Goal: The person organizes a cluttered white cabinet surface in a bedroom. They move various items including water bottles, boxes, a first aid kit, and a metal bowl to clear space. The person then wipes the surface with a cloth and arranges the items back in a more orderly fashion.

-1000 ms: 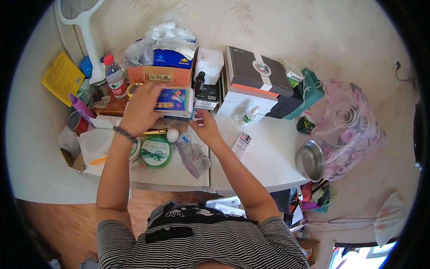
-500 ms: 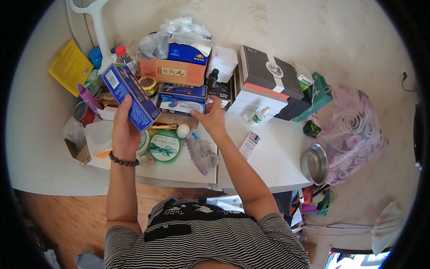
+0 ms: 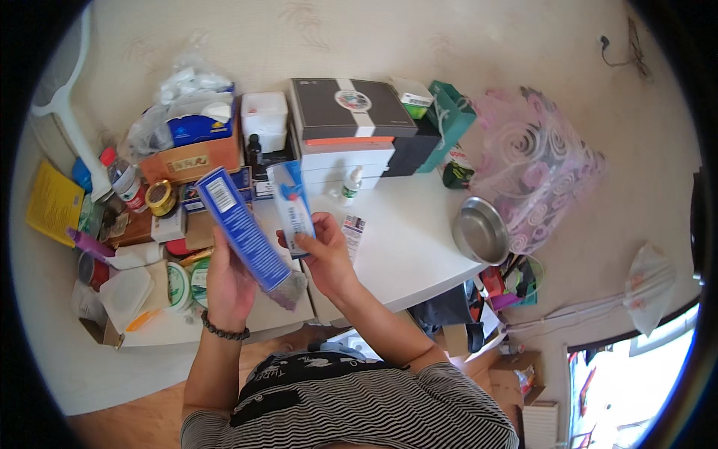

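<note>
My left hand (image 3: pixel 233 288) is closed around a long dark blue box (image 3: pixel 243 232), tilted with its barcode end up. Just right of it, my right hand (image 3: pixel 325 253) grips a slim white and light blue box (image 3: pixel 290 200) by its lower end and holds it nearly upright above the table. The two boxes are close together, with a small gap between them. Under the lower end of the dark blue box lies a grey fuzzy cloth (image 3: pixel 295 293). Behind the boxes, another dark blue box (image 3: pixel 241 179) stays on the table, partly hidden.
An orange carton (image 3: pixel 173 165) with plastic bags on top stands at the back left. Stacked gift boxes (image 3: pixel 351 108) rise at the back centre, with a small spray bottle (image 3: pixel 350 185) in front. A steel bowl (image 3: pixel 480 232) sits near the right edge beside a pink patterned bag (image 3: pixel 523 161).
My right hand has lifted the white and light blue box from the pile and brought it nearer. My left hand has turned the dark blue box more upright. The view has swung right.
</note>
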`<action>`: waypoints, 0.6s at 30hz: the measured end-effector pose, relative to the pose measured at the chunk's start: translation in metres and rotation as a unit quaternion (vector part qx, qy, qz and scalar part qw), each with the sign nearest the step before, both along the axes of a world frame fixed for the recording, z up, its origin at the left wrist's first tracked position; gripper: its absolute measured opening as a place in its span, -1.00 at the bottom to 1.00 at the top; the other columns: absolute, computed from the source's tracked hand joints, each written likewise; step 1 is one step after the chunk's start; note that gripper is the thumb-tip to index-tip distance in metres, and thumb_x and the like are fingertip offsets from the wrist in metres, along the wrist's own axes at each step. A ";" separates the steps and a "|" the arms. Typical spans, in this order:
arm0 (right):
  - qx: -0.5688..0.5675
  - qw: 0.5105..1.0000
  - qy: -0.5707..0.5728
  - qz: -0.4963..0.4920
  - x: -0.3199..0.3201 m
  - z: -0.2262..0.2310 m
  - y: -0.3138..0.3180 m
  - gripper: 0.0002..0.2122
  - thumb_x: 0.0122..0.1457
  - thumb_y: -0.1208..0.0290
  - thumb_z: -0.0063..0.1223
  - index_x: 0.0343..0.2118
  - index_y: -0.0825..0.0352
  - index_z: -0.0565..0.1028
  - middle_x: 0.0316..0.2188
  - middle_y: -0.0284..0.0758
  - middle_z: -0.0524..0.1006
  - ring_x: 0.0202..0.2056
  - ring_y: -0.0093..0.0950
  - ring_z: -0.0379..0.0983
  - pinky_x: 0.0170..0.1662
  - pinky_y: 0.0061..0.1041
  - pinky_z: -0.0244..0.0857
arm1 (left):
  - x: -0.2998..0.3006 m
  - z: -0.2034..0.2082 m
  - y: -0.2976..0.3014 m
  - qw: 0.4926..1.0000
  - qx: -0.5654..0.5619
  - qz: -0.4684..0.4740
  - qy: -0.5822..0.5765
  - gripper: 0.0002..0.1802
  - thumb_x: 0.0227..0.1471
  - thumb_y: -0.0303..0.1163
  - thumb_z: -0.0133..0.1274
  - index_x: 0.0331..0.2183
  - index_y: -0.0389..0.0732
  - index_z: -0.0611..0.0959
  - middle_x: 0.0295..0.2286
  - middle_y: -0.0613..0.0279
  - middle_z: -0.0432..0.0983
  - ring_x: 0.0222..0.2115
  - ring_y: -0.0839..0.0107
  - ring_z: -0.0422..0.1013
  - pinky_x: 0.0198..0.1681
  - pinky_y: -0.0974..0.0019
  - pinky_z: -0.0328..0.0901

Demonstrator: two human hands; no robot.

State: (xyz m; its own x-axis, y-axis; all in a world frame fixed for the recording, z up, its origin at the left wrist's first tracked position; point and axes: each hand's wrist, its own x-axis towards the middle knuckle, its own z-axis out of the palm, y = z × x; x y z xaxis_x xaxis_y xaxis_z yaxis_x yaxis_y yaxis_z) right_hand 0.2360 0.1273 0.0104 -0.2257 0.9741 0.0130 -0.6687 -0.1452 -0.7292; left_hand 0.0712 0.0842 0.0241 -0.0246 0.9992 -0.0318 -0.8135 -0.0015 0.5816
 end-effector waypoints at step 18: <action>0.443 0.532 -0.579 -0.431 0.183 0.097 0.200 -0.65 0.05 0.71 0.00 -0.06 0.36 0.43 -0.11 -0.12 0.48 -0.23 -0.19 0.50 -0.14 -0.39 0.37 | 0.060 0.002 0.013 0.997 -0.054 -0.040 -0.039 -0.56 0.27 -0.09 -0.14 0.06 -0.14 0.43 -0.11 0.18 0.52 -0.14 0.34 0.49 -0.06 0.22 0.42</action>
